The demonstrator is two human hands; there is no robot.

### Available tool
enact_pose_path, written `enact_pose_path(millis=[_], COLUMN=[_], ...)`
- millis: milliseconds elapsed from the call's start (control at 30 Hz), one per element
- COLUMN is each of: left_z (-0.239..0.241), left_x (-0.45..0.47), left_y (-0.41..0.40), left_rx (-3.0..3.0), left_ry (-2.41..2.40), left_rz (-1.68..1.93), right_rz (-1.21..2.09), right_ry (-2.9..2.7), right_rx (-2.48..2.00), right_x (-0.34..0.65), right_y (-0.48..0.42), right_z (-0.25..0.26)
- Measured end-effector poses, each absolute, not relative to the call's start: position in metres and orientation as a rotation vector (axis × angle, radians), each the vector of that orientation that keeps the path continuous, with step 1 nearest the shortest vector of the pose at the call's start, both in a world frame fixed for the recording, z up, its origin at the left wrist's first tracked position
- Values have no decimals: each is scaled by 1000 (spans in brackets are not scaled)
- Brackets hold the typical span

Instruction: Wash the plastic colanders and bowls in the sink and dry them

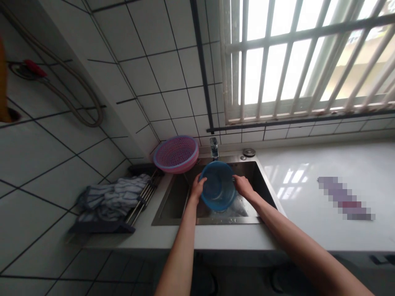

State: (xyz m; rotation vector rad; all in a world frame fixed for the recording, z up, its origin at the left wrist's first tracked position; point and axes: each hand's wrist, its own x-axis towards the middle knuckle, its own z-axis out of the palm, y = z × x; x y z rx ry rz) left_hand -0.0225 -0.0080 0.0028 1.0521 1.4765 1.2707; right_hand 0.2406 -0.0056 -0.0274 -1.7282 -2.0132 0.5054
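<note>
A translucent blue plastic basin [218,187] is held over the metal sink [182,220], its open top facing me. My left hand [197,187] grips its left rim, with the thumb on the inside edge. On the opposite side, my right hand [243,186] is closed round the right rim. Behind the basin stands the chrome faucet [214,148], its lower part partly hidden by the basin. Drops of water show on the sink's metal near the front.
A pink colander with a blue rim [176,154] rests at the sink's back left corner. Left of the sink, a striped cloth [114,197] lies on a rack [140,205]. A round metal drain cover [249,152] sits behind the sink. A blurred item [345,198] lies on the right counter.
</note>
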Motion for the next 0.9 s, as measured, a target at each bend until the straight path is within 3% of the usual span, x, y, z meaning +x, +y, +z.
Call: enact_pose_path(millis=[133, 300, 700, 900], left_z=[-2, -3, 0, 3], left_x=[-28, -30, -27, -26], left_y=[-2, 0, -4, -8], left_rx=[1137, 1164, 1238, 1249], left_ry=[1592, 1629, 1650, 1607], left_rz=[1289, 1305, 1344, 1317], right_rz=[877, 1043, 891, 978], right_ry=[-1522, -1062, -1189, -1186], right_rx=[-1554, -1491, -1538, -1513], right_x=[256, 263, 256, 252], right_y=[2, 6, 7, 4], right_z=[-21, -17, -14, -9])
